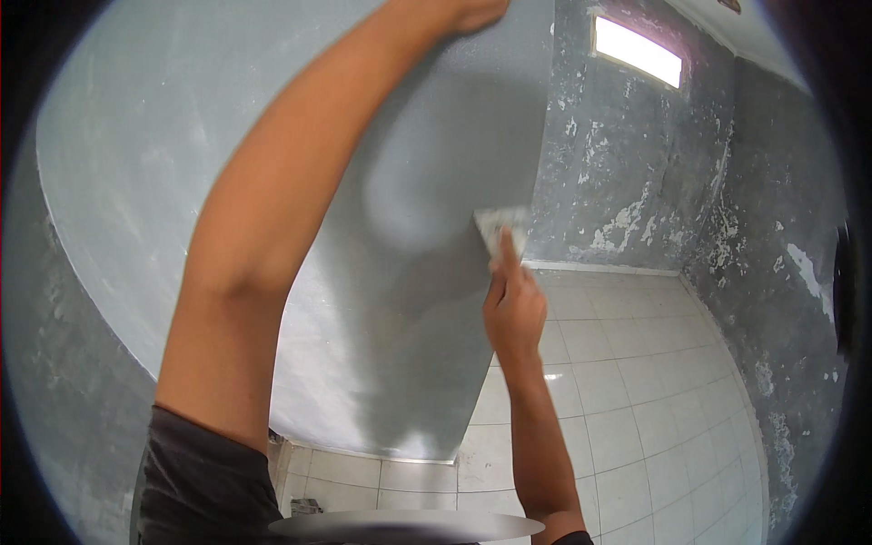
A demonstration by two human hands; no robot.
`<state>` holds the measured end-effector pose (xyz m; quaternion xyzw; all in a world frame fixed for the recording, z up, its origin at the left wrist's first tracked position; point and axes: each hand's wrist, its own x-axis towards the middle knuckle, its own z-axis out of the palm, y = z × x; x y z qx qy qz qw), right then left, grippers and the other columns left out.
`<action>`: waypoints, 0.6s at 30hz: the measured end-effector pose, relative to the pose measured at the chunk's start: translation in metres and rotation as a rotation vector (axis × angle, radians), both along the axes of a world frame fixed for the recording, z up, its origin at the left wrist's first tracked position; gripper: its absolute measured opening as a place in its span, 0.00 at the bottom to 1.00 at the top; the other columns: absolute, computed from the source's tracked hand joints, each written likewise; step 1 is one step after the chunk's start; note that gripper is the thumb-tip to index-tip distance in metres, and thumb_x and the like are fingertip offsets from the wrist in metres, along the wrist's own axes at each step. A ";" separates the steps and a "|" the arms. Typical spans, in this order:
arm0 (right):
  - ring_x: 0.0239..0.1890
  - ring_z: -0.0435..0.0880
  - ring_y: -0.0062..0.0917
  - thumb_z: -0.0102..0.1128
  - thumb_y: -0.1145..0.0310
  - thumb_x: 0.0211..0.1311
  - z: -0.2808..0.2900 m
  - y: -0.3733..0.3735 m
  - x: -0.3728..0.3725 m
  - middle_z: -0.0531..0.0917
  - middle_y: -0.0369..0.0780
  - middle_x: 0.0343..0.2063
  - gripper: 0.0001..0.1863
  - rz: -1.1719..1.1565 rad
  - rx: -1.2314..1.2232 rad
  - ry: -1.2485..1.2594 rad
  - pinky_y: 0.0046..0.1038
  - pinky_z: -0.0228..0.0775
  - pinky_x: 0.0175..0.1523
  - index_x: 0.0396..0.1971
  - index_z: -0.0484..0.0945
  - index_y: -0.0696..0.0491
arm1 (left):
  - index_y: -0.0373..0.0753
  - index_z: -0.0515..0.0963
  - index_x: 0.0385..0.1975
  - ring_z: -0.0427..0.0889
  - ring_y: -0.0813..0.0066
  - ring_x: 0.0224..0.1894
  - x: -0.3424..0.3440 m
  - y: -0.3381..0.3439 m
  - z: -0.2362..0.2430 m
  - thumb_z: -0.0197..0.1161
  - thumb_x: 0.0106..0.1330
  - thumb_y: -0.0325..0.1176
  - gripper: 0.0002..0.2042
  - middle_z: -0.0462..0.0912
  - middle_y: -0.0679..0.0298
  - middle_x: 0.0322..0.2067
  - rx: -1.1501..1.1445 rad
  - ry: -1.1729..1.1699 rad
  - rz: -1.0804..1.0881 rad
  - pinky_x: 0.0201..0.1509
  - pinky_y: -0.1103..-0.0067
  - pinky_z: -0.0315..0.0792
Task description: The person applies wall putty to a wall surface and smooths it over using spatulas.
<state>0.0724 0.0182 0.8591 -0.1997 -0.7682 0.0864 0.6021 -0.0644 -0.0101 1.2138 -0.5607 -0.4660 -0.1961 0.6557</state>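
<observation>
We look down along two bare arms toward a smooth grey wall (409,318). Our right hand (516,313) is closed around a flat scraper (501,221) with a wide, pale blade, a little blurred. The scraper extends upward beyond the fingers: the index finger lies straight along its face, pointing toward the broad edge, while the others curl below, around the handle end. The blade is at the wall's right-hand edge; we cannot tell whether it touches. Our left hand (477,13) is raised to the top of the view and partly cut off, so we cannot tell how its fingers stand. Pale floor tiles (627,381) spread beneath.
</observation>
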 end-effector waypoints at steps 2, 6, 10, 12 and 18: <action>0.18 0.79 0.34 0.55 0.69 0.69 0.035 0.005 0.005 0.78 0.41 0.21 0.28 -0.094 0.011 -0.030 0.35 0.70 0.23 0.68 0.65 0.40 | 0.29 0.60 0.67 0.56 0.54 0.73 0.008 0.013 0.009 0.43 0.75 0.40 0.26 0.59 0.47 0.70 0.031 0.008 0.015 0.76 0.61 0.49; 0.19 0.79 0.34 0.55 0.70 0.69 0.034 0.002 0.006 0.79 0.42 0.21 0.27 -0.121 -0.038 -0.061 0.35 0.70 0.24 0.67 0.67 0.41 | 0.36 0.62 0.67 0.59 0.59 0.72 0.004 0.024 -0.079 0.51 0.69 0.39 0.27 0.62 0.52 0.69 -0.028 0.010 -0.035 0.74 0.62 0.53; 0.21 0.81 0.39 0.55 0.71 0.68 -0.018 0.004 0.012 0.80 0.46 0.22 0.27 -0.046 -0.036 0.015 0.39 0.71 0.26 0.67 0.67 0.43 | 0.40 0.65 0.65 0.58 0.66 0.73 0.014 -0.015 -0.224 0.61 0.58 0.37 0.32 0.63 0.65 0.69 -0.309 0.042 0.048 0.73 0.67 0.54; 0.22 0.82 0.41 0.54 0.72 0.68 -0.008 0.007 0.008 0.81 0.48 0.23 0.27 -0.015 -0.024 0.054 0.40 0.71 0.27 0.67 0.67 0.43 | 0.41 0.64 0.66 0.57 0.66 0.73 0.005 -0.026 -0.225 0.61 0.58 0.36 0.32 0.62 0.66 0.70 -0.380 0.027 0.044 0.74 0.66 0.53; 0.25 0.84 0.45 0.53 0.71 0.68 0.150 0.021 -0.006 0.82 0.51 0.22 0.26 -0.050 0.205 0.129 0.43 0.71 0.30 0.66 0.68 0.45 | 0.29 0.61 0.67 0.56 0.53 0.73 -0.011 -0.020 -0.032 0.44 0.74 0.40 0.26 0.60 0.46 0.69 -0.048 -0.107 -0.083 0.75 0.62 0.49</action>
